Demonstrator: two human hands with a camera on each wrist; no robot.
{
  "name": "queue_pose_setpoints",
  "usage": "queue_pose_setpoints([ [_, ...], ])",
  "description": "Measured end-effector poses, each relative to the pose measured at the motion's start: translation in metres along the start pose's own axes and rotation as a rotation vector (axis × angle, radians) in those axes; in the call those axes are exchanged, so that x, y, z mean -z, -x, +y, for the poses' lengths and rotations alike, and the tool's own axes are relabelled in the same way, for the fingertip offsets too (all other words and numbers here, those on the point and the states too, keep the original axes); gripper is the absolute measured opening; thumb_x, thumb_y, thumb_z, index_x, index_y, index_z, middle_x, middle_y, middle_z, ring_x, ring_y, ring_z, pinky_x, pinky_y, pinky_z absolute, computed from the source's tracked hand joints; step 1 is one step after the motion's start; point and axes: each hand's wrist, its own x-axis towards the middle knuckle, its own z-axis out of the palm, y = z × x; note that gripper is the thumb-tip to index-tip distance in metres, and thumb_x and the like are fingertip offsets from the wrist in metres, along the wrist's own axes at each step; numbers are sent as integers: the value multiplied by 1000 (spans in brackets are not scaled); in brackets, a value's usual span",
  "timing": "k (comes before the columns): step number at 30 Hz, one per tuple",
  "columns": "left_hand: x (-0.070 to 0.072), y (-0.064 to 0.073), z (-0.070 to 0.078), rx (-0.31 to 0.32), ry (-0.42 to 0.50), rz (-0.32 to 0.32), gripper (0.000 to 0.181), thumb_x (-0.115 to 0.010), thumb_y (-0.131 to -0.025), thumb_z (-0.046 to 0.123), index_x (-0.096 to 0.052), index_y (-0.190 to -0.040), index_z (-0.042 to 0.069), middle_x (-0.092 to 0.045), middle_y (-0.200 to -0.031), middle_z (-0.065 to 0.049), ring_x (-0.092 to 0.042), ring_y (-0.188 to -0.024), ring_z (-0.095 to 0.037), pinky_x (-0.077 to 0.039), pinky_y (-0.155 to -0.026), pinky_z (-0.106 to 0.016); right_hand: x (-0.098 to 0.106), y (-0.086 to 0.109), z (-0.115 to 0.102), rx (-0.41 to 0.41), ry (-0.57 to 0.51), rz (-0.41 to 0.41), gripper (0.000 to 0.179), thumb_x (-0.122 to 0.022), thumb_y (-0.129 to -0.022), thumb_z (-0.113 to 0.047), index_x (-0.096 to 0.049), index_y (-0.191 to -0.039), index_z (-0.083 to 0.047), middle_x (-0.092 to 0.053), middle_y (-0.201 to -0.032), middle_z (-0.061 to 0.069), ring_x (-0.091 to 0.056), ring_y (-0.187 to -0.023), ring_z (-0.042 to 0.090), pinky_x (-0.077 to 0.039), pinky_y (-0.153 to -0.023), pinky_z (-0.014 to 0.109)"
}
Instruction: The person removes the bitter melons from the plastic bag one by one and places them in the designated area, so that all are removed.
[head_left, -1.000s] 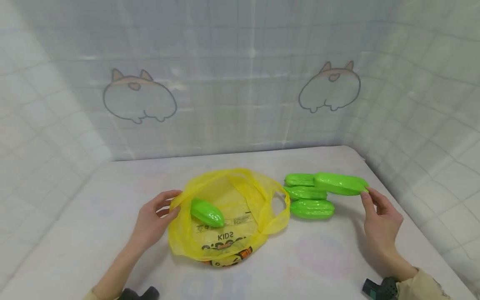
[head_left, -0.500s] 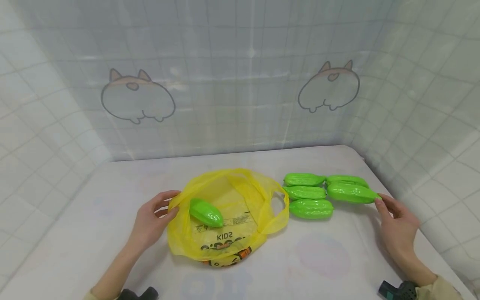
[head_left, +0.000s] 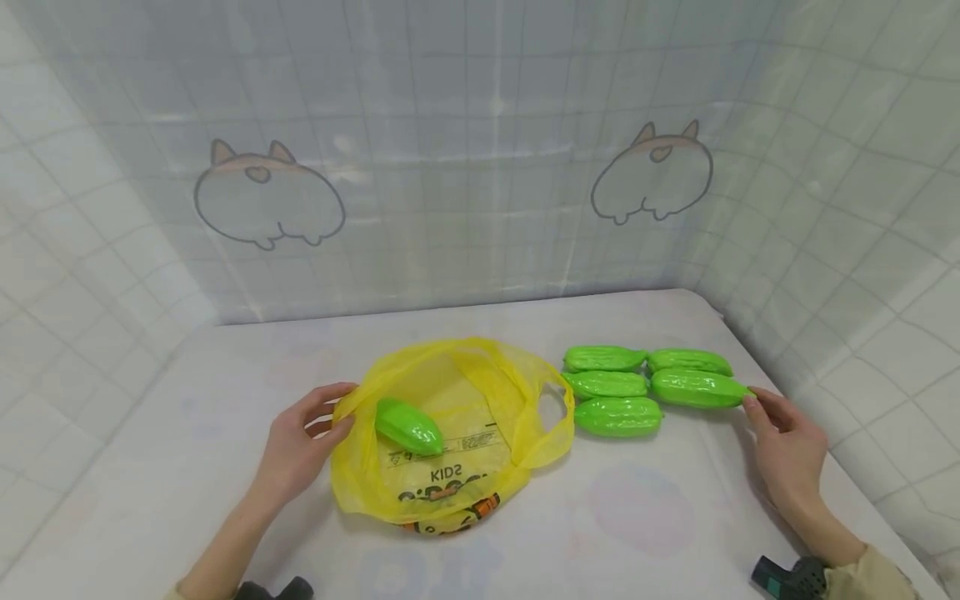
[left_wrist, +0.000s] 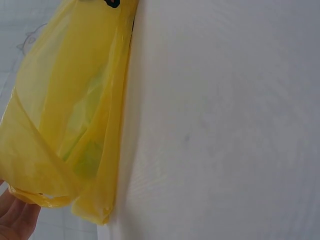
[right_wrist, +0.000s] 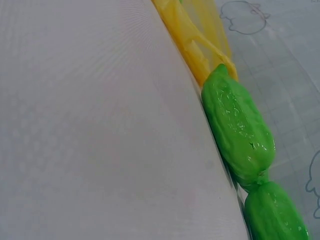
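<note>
A yellow plastic bag (head_left: 356, 492) lies with its mouth spread, one green bitter melon (head_left: 409, 427) inside. My left hand (head_left: 296, 442) pinches the bag's left rim; in the left wrist view the fingers sit at the bag's (left_wrist: 60, 110) lower edge. At the right, my right hand (head_left: 791, 454) pinches the tip of a glossy bitter melon (head_left: 697, 389), which lies on the table. Just behind it is another bitter melon (head_left: 688, 361). Left of these, three more are stacked front to back beside the bag handle, the front one (head_left: 618, 417) nearest me. The right hand is out of the right wrist view.
A white table (head_left: 525, 542) carries everything. Its back edge meets a tiled-pattern curtain (head_left: 465, 208) with two cartoon drawings. Tiled walls stand at the left and right (head_left: 862, 250), the right one close beyond my right hand.
My right hand has moved right with its bitter melon, then lowered it in front of the back right one. The left hand keeps its hold on the bag; the view has shifted slightly.
</note>
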Motion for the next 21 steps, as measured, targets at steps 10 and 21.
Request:
queue_pose_setpoints([
  [10, -1, -1, 1, 13, 6, -10, 42, -64, -97, 10, -56, -138, 11, -59, -137, -11, -60, -118, -30, -54, -97, -47, 4, -2, -2, 3, 46, -66, 38, -60, -100, -29, -67, -129, -6, -61, -90, -31, -54, -78, -19, -43, -66, 3],
  [21, 0, 0, 2, -4, 20, -3, 41, -65, -97, 10, -57, -137, 11, -61, -136, -11, -61, -116, -30, -55, -97, -46, 3, -2, 0, -24, 116, -115, 44, -56, -101, -38, -64, -133, -10, -70, -109, -6, -46, -87, -20, -41, -70, 4],
])
